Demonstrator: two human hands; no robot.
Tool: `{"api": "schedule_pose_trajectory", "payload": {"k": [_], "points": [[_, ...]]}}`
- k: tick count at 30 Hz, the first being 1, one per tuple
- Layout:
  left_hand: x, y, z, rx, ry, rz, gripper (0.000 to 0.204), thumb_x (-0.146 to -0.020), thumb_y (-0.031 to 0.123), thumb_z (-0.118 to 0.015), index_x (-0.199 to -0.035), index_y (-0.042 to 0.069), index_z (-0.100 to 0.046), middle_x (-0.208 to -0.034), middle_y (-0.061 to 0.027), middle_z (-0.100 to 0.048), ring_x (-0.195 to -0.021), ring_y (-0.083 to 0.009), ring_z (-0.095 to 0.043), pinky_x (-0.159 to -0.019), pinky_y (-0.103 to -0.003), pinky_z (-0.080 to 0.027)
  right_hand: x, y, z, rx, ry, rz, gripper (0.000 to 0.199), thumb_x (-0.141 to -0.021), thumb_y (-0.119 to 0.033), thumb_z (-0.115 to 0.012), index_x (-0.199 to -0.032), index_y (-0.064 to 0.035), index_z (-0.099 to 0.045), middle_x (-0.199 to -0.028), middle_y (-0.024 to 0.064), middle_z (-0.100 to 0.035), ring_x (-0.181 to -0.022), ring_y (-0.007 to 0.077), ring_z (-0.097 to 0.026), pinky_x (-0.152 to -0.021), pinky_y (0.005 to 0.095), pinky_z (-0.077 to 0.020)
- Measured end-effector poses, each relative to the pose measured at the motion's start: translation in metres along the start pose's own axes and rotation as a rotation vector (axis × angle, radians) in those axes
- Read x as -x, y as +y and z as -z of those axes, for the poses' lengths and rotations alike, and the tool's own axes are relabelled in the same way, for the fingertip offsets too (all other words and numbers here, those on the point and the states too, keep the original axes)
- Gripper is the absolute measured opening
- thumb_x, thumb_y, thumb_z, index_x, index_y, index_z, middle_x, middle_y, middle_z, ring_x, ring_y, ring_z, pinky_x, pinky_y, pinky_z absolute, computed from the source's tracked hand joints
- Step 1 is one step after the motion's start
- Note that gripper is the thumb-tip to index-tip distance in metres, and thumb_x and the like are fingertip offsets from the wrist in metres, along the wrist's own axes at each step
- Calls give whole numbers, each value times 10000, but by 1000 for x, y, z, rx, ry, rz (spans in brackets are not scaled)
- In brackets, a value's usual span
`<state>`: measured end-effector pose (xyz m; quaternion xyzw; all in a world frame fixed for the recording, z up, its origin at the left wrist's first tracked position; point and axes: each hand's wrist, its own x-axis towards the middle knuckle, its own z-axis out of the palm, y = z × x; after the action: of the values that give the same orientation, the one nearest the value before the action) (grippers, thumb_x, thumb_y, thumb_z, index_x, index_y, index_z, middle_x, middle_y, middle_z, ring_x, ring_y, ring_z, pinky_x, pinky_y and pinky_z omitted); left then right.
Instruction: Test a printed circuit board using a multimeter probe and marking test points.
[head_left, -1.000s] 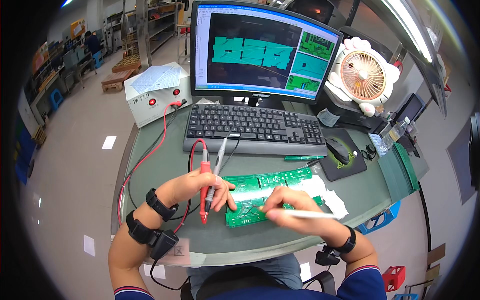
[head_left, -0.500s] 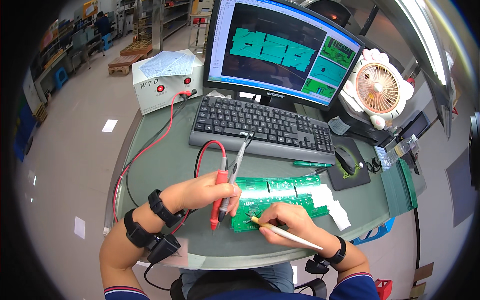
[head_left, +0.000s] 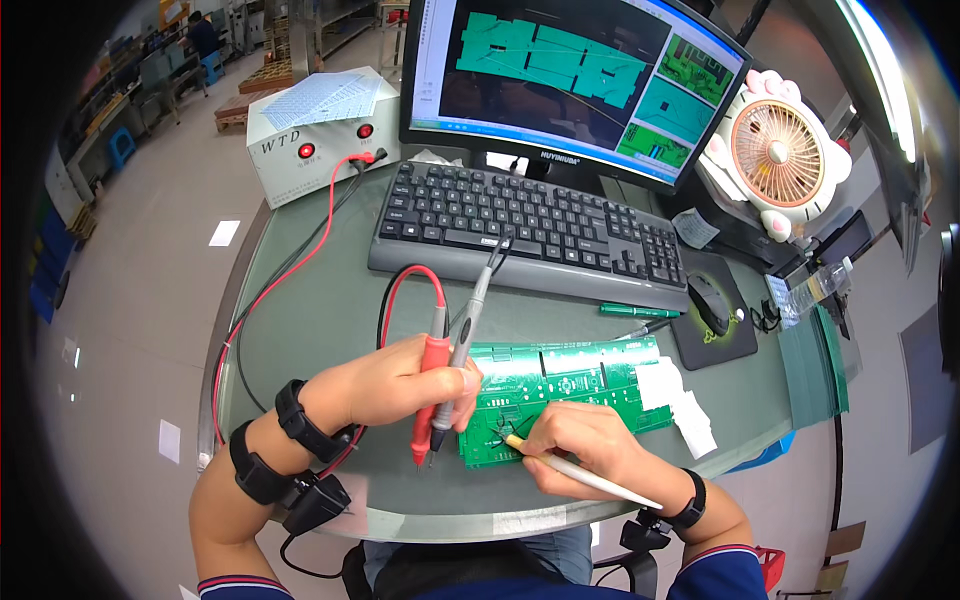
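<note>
My left hand (head_left: 388, 385) is closed around two test probes, a red probe (head_left: 431, 382) and a grey probe (head_left: 465, 345) with a black tip. Both point down just off the left end of a green circuit board (head_left: 520, 392), their tips close together. In my right hand (head_left: 582, 440) is a slim brush (head_left: 592, 482) with a pale handle and a yellowish collar, gripped like a pen. Its dark bristles reach the lower left part of the board. White paper pieces (head_left: 684, 398) lie over the board's right end.
Beyond the board are a keyboard (head_left: 530, 228), a green pen (head_left: 637, 311) and a monitor (head_left: 560, 80). A mouse (head_left: 708, 303) on its pad, a clear bottle (head_left: 818, 288), stacked green boards (head_left: 812, 365) and a fan (head_left: 778, 150) stand right. Probe leads run to a white box (head_left: 320, 140).
The whole view has shifted slightly, with the monitor higher in it. Both hands keep their grips over nearly the same spots, and the two probe tips look closer together.
</note>
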<state>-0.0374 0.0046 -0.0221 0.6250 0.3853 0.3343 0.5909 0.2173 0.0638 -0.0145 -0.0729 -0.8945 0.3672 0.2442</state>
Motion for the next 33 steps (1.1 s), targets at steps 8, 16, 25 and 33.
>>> {"api": "schedule_pose_trajectory", "payload": {"k": [8, 16, 25, 33], "points": [[-3, 3, 0, 6, -15, -48, 372, -954, 269, -425, -734, 6, -571, -724, -60, -598, -699, -159, -555, -688, -300, -452, 0, -6, 12, 21, -46, 0, 153, -737, -20, -686, -807, -60, -556, -673, 75, -549, -589, 258, -579, -540, 360, -470], [0, 6, -4, 83, -3, -73, 375, -942, 255, -420, -687, 12, -549, -697, -75, -563, -755, -209, -601, -730, -326, -454, 44, 18, 111, 586, 34, -100, 350, -901, -216, -656, -1211, -70, -582, -1190, 117, -666, -1005, 306, -664, -833, 375, -533], [0, 9, -6, 50, 33, -27, 390, -924, 251, -413, -642, 13, -539, -673, -76, -550, -744, -212, -601, -718, -324, -451, 47, -1, 121, 652, -247, -239, 482, -675, -74, -757, -1133, -98, -610, -1195, 49, -645, -1129, 307, -572, -897, 428, -498], [-1, 4, -5, 31, 27, -57, 385, -950, 257, -409, -681, 17, -541, -691, -65, -558, -755, -201, -603, -738, -321, -458, 46, 33, 118, -87, 26, -291, 112, -844, -6, -702, -846, 0, -591, -939, 121, -697, -1015, 267, -689, -839, 364, -559]]}}
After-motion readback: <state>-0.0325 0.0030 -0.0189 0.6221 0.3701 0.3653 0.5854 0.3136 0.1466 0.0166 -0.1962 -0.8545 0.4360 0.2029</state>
